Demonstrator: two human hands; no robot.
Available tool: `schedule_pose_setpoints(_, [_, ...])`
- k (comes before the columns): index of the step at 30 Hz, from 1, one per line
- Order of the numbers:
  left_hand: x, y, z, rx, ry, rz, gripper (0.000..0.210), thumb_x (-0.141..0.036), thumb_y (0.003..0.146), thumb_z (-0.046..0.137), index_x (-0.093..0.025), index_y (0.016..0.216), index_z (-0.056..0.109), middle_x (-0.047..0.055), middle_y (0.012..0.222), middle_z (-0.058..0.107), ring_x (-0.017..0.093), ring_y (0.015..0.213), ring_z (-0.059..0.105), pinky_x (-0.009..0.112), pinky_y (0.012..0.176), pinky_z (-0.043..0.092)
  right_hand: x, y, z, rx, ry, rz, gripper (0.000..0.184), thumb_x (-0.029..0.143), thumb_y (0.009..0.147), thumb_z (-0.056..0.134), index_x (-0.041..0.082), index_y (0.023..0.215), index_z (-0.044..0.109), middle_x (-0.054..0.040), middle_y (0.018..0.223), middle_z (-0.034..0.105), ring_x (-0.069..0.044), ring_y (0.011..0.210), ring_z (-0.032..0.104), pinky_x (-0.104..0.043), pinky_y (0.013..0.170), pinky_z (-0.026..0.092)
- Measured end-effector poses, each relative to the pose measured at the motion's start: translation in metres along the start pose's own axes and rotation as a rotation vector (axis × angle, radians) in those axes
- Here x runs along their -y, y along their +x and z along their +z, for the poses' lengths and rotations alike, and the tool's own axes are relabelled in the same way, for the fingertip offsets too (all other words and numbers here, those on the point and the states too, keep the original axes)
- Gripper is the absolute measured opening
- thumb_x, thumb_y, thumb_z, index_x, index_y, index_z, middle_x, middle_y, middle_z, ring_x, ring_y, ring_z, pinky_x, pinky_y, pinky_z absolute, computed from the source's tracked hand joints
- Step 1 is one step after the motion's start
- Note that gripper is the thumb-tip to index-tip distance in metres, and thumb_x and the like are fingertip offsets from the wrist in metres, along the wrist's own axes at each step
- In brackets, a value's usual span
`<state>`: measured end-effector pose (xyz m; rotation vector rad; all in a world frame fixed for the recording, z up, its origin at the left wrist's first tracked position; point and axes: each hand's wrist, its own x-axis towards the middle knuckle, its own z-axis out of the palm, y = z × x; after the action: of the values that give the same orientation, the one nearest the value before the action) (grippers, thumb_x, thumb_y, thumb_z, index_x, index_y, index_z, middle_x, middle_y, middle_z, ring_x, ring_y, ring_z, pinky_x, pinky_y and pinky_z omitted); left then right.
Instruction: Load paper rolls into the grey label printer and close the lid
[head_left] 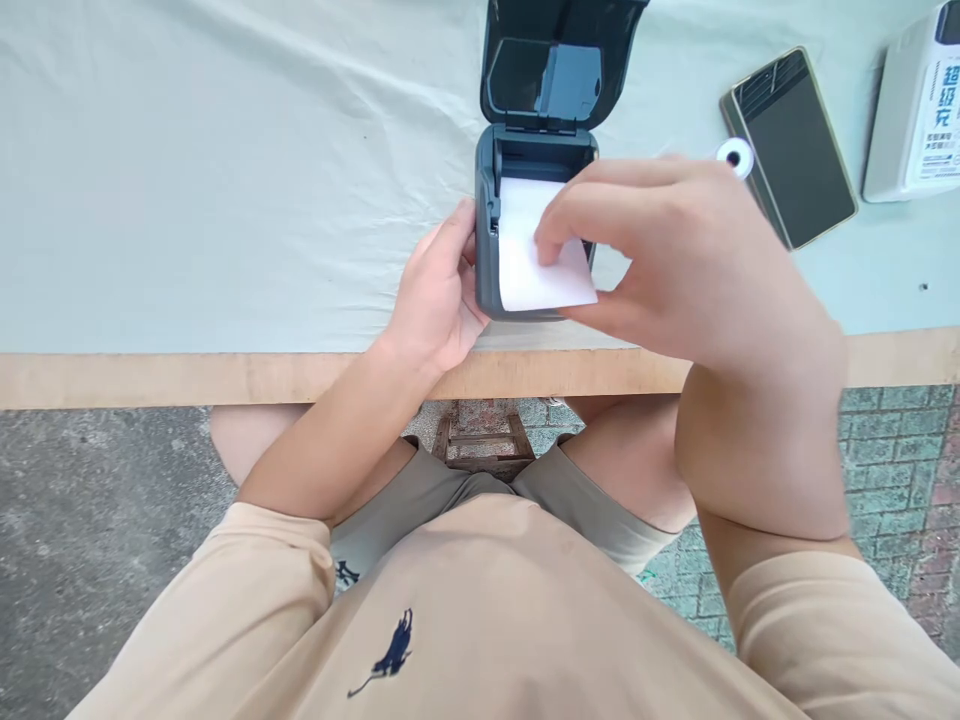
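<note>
A dark grey portable label printer sits near the table's front edge, its lid swung up and back. White paper lies over the open compartment and reaches its front rim. My left hand grips the printer's left side, thumb along the edge and fingers partly hidden behind it. From the right, my right hand reaches over the compartment, thumb and fingers closed at the paper's right edge with a fingertip on its surface. That hand hides the printer's right side.
A small white paper roll rests against a dark phone to the right. Beyond it stands a white box with blue printing, cut off by the frame. Pale cloth covers the table, whose wooden front edge runs before my lap.
</note>
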<state>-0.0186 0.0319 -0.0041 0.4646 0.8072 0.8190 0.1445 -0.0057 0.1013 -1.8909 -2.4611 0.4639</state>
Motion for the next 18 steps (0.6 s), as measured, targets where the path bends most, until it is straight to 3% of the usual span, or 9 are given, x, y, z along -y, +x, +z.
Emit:
schedule_pose_setpoints(3, [-0.004, -0.004, 0.003, 0.071, -0.035, -0.016, 0.036, -0.049, 0.103, 0.052, -0.019, 0.096, 0.07, 0.005, 0.088, 0.076, 0.027, 0.121, 0.077, 0.028, 0.08, 0.068, -0.008, -0.002, 0.007, -0.016, 0.037, -0.11, 0.018, 0.036, 0.089, 0.071, 0.03, 0.105, 0.067, 0.0004, 0.125, 0.074, -0.027, 0.109, 0.07, -0.043, 0.085, 0.045])
schedule_pose_setpoints(6, [-0.004, -0.008, 0.001, 0.16, 0.003, 0.018, 0.019, -0.036, 0.097, 0.065, -0.019, 0.102, 0.07, 0.003, 0.092, 0.077, 0.024, 0.114, 0.079, 0.023, 0.075, 0.066, -0.016, -0.003, 0.012, -0.064, 0.098, -0.201, 0.027, 0.055, 0.092, 0.073, 0.031, 0.106, 0.072, -0.0001, 0.131, 0.073, -0.028, 0.113, 0.071, -0.048, 0.092, 0.051])
schedule_pose_setpoints(9, [-0.001, -0.009, -0.003, 0.147, 0.06, 0.069, 0.017, -0.018, 0.087, 0.074, -0.02, 0.104, 0.069, -0.001, 0.093, 0.077, 0.022, 0.109, 0.081, 0.021, 0.074, 0.066, -0.023, 0.0, 0.016, -0.212, 0.214, -0.296, 0.027, 0.05, 0.099, 0.066, 0.024, 0.098, 0.074, -0.005, 0.123, 0.076, -0.026, 0.112, 0.073, -0.044, 0.092, 0.057])
schedule_pose_setpoints(11, [0.001, -0.009, -0.004, 0.132, 0.079, 0.086, 0.021, -0.013, 0.084, 0.075, -0.02, 0.103, 0.069, -0.001, 0.097, 0.079, 0.025, 0.117, 0.08, 0.026, 0.082, 0.068, -0.026, 0.004, 0.02, -0.448, 0.305, -0.241, 0.023, 0.039, 0.1, 0.065, 0.019, 0.108, 0.074, -0.0085, 0.122, 0.074, -0.026, 0.117, 0.071, -0.042, 0.096, 0.058])
schedule_pose_setpoints(14, [0.002, -0.01, -0.004, 0.146, 0.098, 0.082, 0.024, -0.012, 0.083, 0.075, -0.018, 0.106, 0.07, 0.003, 0.106, 0.081, 0.029, 0.128, 0.075, 0.032, 0.09, 0.07, -0.026, 0.013, 0.03, -0.773, 0.42, 0.001, 0.033, 0.03, 0.102, 0.058, 0.023, 0.134, 0.065, -0.0068, 0.138, 0.064, -0.025, 0.133, 0.065, -0.039, 0.108, 0.056])
schedule_pose_setpoints(16, [0.002, -0.012, -0.004, 0.159, 0.109, 0.071, 0.025, -0.014, 0.083, 0.078, -0.018, 0.107, 0.07, 0.004, 0.111, 0.082, 0.031, 0.131, 0.074, 0.033, 0.091, 0.07, -0.022, 0.018, 0.036, -0.816, 0.511, 0.075, 0.031, 0.029, 0.104, 0.05, 0.027, 0.133, 0.061, -0.0043, 0.14, 0.061, -0.021, 0.129, 0.066, -0.034, 0.106, 0.058])
schedule_pose_setpoints(18, [0.002, -0.013, -0.003, 0.158, 0.115, 0.067, 0.024, -0.015, 0.084, 0.079, -0.018, 0.106, 0.071, 0.004, 0.111, 0.082, 0.03, 0.13, 0.074, 0.033, 0.091, 0.07, -0.017, 0.022, 0.04, -0.775, 0.617, 0.108, 0.026, 0.03, 0.105, 0.042, 0.026, 0.124, 0.06, -0.0056, 0.129, 0.066, -0.019, 0.114, 0.069, -0.031, 0.094, 0.062])
